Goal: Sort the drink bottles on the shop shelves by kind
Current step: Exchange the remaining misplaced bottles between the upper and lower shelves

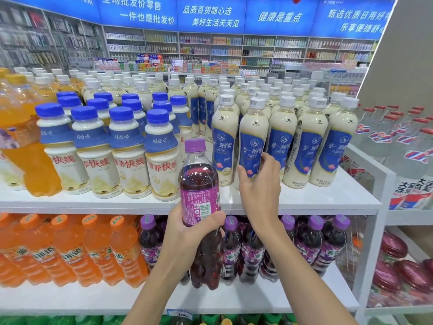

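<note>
Gripping, left hand [187, 233]: closed round the purple soda bottle [199, 184], upright.
Right hand [257, 186]: fingers curled on a milk tea bottle [253, 141].
Hidden: soda's lower label.

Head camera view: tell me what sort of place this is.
A shop, most likely a supermarket or discount store. White shelves carry rows of same-brand drinks, such as the milk tea bottles; a price tag sits on a shelf edge, and blue banners hang above stocked wall shelving.
</note>
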